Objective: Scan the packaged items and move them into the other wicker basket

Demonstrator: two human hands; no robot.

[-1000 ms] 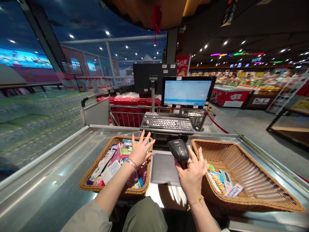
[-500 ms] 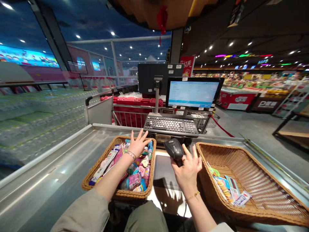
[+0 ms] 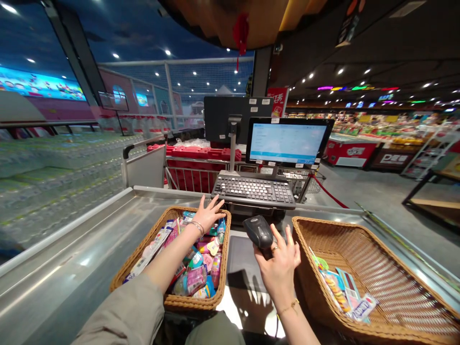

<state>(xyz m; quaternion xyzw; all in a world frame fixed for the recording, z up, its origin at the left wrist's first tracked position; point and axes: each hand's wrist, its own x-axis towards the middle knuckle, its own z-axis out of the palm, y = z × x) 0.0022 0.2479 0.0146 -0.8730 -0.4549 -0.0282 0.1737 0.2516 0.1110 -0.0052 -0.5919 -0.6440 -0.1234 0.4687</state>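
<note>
My left hand (image 3: 205, 215) is over the far end of the left wicker basket (image 3: 224, 268), its fingers spread and nothing visible in them. That basket is full of small packaged goods, among them a pink packet (image 3: 197, 279) and a long white packet (image 3: 153, 251). Between the two baskets, my right hand (image 3: 278, 263) grips a black barcode scanner (image 3: 258, 232), whose head tilts up to the left; some of its fingers stretch outward. Beside this hand stands the right wicker basket (image 3: 402, 268), with a few packets at its near left, including a white-and-purple one (image 3: 363, 306).
A keyboard (image 3: 255, 189) and a lit monitor (image 3: 287, 141) stand beyond the baskets, with a second dark screen (image 3: 219, 120) behind. The metal counter (image 3: 86, 258) has raised edges. Farther off are a shopping cart (image 3: 190, 175) and stacked bottles (image 3: 53, 191) at left.
The view has shifted slightly, and the left basket appears a little nearer. My left hand stays spread over the goods; my right hand still holds the scanner.
</note>
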